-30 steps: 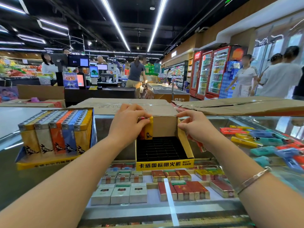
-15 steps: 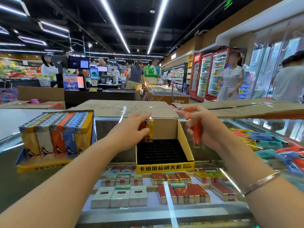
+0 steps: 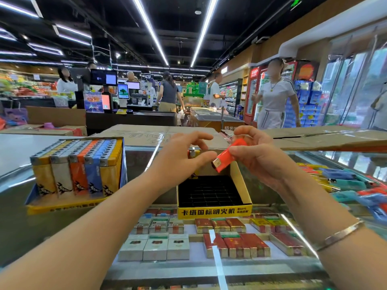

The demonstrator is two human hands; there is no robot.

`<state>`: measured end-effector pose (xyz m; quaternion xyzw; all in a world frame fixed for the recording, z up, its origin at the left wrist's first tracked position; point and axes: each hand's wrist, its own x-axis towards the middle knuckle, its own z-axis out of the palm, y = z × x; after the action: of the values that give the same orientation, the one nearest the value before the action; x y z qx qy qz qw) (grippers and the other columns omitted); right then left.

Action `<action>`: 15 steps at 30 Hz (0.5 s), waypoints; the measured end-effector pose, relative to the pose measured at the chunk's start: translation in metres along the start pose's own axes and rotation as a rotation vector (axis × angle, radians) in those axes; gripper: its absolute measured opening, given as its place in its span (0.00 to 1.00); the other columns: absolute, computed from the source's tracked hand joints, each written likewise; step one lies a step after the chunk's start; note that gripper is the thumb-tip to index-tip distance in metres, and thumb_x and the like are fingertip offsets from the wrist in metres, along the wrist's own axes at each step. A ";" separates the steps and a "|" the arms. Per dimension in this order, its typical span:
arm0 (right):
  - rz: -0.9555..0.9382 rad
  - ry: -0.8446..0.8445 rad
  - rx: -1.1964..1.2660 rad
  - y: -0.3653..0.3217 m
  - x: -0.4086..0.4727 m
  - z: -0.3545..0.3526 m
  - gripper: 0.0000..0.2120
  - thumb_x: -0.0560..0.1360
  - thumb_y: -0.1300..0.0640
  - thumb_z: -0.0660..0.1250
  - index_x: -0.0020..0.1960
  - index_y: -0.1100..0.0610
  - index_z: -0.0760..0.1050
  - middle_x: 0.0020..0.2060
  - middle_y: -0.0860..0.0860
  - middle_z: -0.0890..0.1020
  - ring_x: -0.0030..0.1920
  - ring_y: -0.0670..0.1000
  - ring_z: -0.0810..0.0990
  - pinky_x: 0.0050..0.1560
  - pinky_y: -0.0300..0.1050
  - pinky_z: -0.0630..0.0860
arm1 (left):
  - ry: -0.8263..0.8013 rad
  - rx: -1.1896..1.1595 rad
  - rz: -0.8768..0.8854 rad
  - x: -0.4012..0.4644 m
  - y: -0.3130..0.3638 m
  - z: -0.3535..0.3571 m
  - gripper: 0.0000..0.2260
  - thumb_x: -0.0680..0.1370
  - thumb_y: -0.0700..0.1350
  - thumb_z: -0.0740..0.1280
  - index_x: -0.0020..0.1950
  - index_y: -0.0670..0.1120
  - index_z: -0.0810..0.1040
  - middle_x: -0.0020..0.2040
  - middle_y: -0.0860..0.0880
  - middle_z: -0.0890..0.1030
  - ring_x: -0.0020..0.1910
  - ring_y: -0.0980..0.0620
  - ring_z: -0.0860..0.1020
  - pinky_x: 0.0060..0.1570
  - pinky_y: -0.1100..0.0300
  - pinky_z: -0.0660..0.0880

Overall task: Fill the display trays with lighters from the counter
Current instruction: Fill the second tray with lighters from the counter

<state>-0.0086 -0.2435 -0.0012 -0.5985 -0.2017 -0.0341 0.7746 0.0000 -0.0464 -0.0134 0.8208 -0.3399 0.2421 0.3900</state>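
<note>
Over the glass counter (image 3: 23, 208), the right hand (image 3: 259, 162) pinches a red-orange plastic lighter (image 3: 229, 157) between thumb and fingers, tilted, its metal head pointing down-left above the right wall of the nearly empty yellow cardboard display tray (image 3: 214, 212). The left hand (image 3: 180, 162) hovers just beside it, fingers spread and loosely bent, the thumb tip close to the lighter's metal end; whether they touch I cannot tell. One yellow lighter (image 3: 193, 153) stands upright in the tray's back-left corner, behind that hand. The black grid of slots is open across the tray. A full tray of yellow, grey, orange and blue lighters (image 3: 77, 172) sits toward the counter's left edge, and loose lighters (image 3: 345, 183) lie along the right edge.
</note>
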 end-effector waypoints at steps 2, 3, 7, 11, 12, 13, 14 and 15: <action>-0.003 0.029 0.030 0.001 0.000 0.001 0.18 0.60 0.70 0.69 0.48 0.59 0.72 0.42 0.56 0.73 0.33 0.49 0.81 0.34 0.39 0.79 | -0.006 -0.126 -0.029 0.000 0.001 -0.003 0.13 0.75 0.51 0.67 0.59 0.58 0.73 0.43 0.60 0.78 0.53 0.59 0.75 0.53 0.56 0.73; -0.002 0.047 0.055 0.001 0.001 0.001 0.16 0.61 0.70 0.69 0.47 0.60 0.72 0.42 0.56 0.73 0.34 0.49 0.82 0.34 0.40 0.80 | -0.025 -0.163 -0.024 0.000 0.002 -0.004 0.12 0.75 0.50 0.67 0.58 0.59 0.73 0.42 0.59 0.79 0.49 0.61 0.77 0.51 0.59 0.75; 0.010 0.075 0.093 0.002 0.002 -0.001 0.09 0.64 0.67 0.69 0.42 0.60 0.72 0.43 0.57 0.75 0.37 0.50 0.83 0.34 0.40 0.80 | -0.077 -0.078 0.106 -0.005 0.008 -0.001 0.16 0.71 0.50 0.72 0.55 0.64 0.73 0.44 0.65 0.78 0.47 0.65 0.75 0.47 0.69 0.72; 0.056 -0.029 0.057 0.006 0.001 0.001 0.05 0.64 0.62 0.71 0.38 0.60 0.76 0.35 0.55 0.80 0.34 0.50 0.82 0.31 0.37 0.79 | 0.096 0.034 0.199 -0.002 0.007 -0.001 0.10 0.71 0.47 0.72 0.52 0.54 0.80 0.45 0.59 0.79 0.48 0.60 0.76 0.50 0.59 0.74; 0.058 -0.048 0.050 0.007 0.002 0.002 0.06 0.64 0.61 0.72 0.39 0.60 0.75 0.33 0.54 0.79 0.33 0.50 0.81 0.30 0.37 0.79 | 0.125 0.020 0.196 -0.002 0.007 -0.002 0.09 0.72 0.47 0.72 0.52 0.52 0.81 0.46 0.57 0.80 0.48 0.59 0.76 0.50 0.61 0.73; 0.053 -0.058 0.039 0.008 0.002 0.003 0.08 0.64 0.60 0.72 0.40 0.60 0.75 0.32 0.54 0.79 0.31 0.50 0.80 0.29 0.37 0.79 | 0.143 -0.005 0.188 -0.001 0.007 -0.002 0.09 0.71 0.46 0.72 0.51 0.51 0.81 0.46 0.56 0.80 0.48 0.60 0.76 0.50 0.65 0.72; 0.044 -0.061 0.022 0.008 0.002 0.003 0.09 0.65 0.58 0.72 0.41 0.60 0.75 0.31 0.54 0.78 0.30 0.50 0.79 0.28 0.37 0.78 | 0.152 -0.035 0.174 -0.001 0.007 -0.002 0.09 0.71 0.46 0.72 0.50 0.50 0.82 0.47 0.57 0.79 0.49 0.60 0.76 0.50 0.68 0.71; 0.035 -0.059 -0.003 0.009 0.003 0.003 0.10 0.64 0.57 0.73 0.41 0.60 0.74 0.31 0.54 0.78 0.30 0.50 0.78 0.27 0.37 0.78 | 0.154 -0.069 0.149 -0.001 0.008 -0.002 0.08 0.71 0.45 0.72 0.50 0.49 0.82 0.49 0.58 0.79 0.50 0.62 0.76 0.50 0.71 0.71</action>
<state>-0.0045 -0.2374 -0.0075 -0.6037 -0.2138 -0.0031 0.7680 -0.0068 -0.0484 -0.0088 0.7582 -0.3773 0.3209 0.4240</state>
